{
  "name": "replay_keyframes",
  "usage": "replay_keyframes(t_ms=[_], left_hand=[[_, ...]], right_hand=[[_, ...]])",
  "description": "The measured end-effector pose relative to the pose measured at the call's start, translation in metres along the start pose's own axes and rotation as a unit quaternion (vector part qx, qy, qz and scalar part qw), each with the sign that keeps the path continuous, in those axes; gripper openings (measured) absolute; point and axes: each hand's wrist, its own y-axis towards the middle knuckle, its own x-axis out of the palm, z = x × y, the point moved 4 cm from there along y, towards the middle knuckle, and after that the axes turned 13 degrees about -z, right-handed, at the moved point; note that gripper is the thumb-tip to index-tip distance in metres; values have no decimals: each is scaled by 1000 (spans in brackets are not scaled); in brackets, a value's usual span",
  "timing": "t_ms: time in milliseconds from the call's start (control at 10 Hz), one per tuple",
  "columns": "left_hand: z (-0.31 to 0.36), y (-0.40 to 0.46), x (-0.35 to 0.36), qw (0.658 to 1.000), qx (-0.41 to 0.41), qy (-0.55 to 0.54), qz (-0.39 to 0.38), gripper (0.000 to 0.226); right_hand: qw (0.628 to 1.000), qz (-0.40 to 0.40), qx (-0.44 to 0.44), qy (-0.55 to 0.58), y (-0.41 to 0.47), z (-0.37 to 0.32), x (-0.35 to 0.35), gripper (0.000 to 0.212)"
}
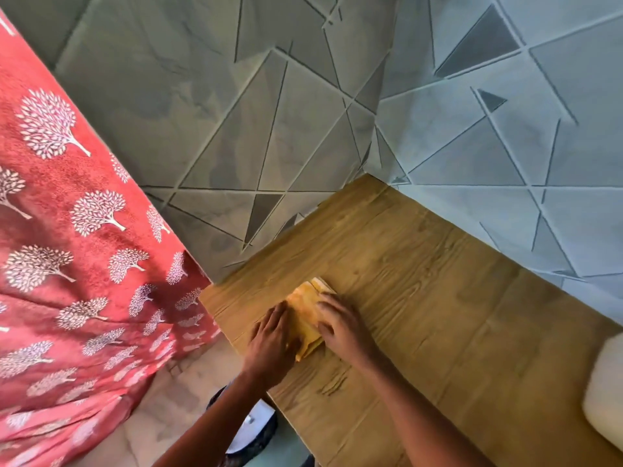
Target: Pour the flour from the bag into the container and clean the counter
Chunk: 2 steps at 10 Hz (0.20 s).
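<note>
Grey tiled walls (303,112) cut with thin slanting lines and a few dark triangles meet in a corner, and a wood-grain bench (455,315) runs out from that corner toward the person. Near the bench's left edge lies a folded yellow-orange cloth (307,316), flat on the wood, with one corner pointing toward the walls. Both hands are on it. The left hand (271,338) lies palm down over the cloth's left side, fingers fairly straight and close together, pressing rather than gripping. The right hand (340,326) covers the cloth's right side, its fingers stretched over the far part and the thumb bent in at the near edge; I cannot tell whether it pinches the fabric or only presses on it. The two hands sit just beside each other with a strip of cloth showing between them, and both bare forearms reach up from the bottom of the view. At the far right edge a pale, rounded, whitish thing (605,396) rests on the bench, cut off by the frame, too blurred to name. To the left hangs a red curtain (67,230) printed with white trees, and below the bench edge a patch of pale floor (168,416) shows.
</note>
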Motion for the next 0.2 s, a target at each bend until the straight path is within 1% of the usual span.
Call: replay_keyframes(t_ms=[100,200], left_hand=[[15,-11,-21,994,39,-86,55,68],[40,-35,-52,963,101,-188,164,46]], right_hand=[[992,78,25,99,-21,-15,-29,39],[958,204,73,190,-57,-35,-61,35]])
